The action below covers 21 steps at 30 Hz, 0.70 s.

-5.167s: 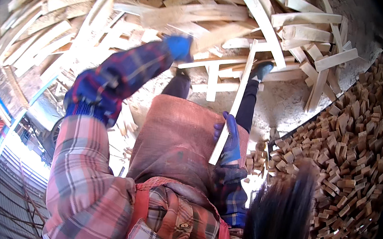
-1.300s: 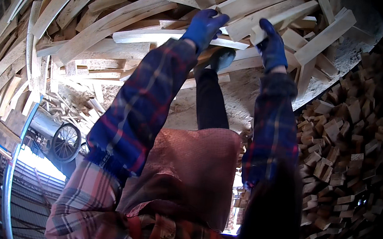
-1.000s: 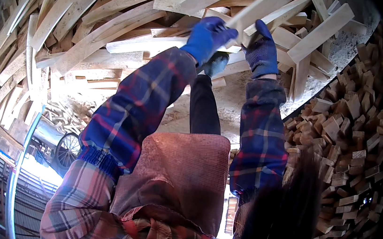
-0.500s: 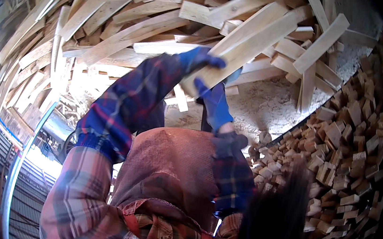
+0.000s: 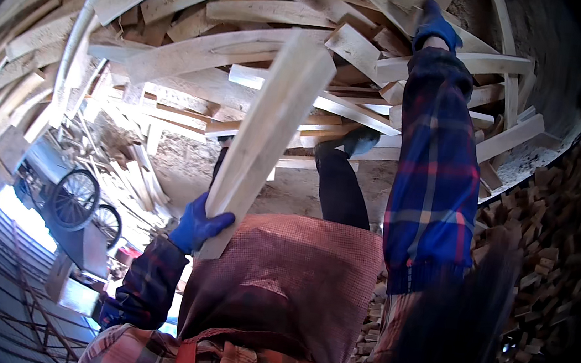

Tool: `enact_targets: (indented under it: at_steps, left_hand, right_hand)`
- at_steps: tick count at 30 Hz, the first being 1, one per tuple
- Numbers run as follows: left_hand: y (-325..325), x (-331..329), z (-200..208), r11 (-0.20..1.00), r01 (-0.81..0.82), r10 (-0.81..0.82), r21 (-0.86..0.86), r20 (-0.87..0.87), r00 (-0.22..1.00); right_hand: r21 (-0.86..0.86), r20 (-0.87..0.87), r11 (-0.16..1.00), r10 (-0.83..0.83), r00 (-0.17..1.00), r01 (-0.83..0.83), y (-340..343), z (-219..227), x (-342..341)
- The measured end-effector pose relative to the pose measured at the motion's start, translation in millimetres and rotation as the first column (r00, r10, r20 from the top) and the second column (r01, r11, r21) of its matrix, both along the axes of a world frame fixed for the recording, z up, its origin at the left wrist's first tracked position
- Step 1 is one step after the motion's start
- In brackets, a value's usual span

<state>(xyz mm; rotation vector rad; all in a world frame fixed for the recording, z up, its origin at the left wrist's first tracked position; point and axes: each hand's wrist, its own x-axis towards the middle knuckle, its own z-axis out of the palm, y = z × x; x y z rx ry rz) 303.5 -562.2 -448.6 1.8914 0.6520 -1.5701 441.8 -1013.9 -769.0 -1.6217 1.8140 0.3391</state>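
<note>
Right above the top edge of the reddish mesh apron (image 5: 293, 282), tilted with its far end up and to the right, is a pale wooden board (image 5: 270, 143); it's long, flat and square-ended, light tan with a lengthwise line down it, and I can't tell if that's one piece or two stacked; the left hand (image 5: 201, 225), in a blue glove, has its fingers closed around the lower end, thumb across the face; the right hand (image 5: 437, 30), also gloved blue, is stretched way out over the plank pile (image 5: 274, 12), but it's too blurry to tell if those fingers are open or gripping anything; the pile is a jumble of rough planks lying every which way; over on the left there's a cart with spoked wheels (image 5: 75, 200), can't make out any load; off to the right, a big dim heap of short wood blocks (image 5: 516, 214); floor (image 5: 376, 180) looks pale and dusty, with dark ribbed sheeting (image 5: 1, 270) at lower left.
</note>
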Motion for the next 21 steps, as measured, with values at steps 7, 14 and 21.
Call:
enact_targets:
  at_steps: [7,14,21]
  left_hand:
    - [-12.9,-11.1,-27.0,0.908,-0.37,0.379,-0.198,0.013,0.925]
    - [-32.4,-14.0,-6.6,0.871,-0.348,0.379,-0.346,0.025,0.925]
    - [-8.1,-7.4,-5.6,0.687,-0.635,0.558,-0.353,-0.302,0.773]
  right_hand:
    - [0.179,0.478,0.982,-0.148,0.866,0.069,56.0,73.4,-88.8]
    - [0.451,0.595,0.891,-0.265,0.759,-0.043,269.4,319.5,-231.8]
    - [0.314,0.525,0.896,0.111,0.844,-0.314,330.7,357.8,-222.4]
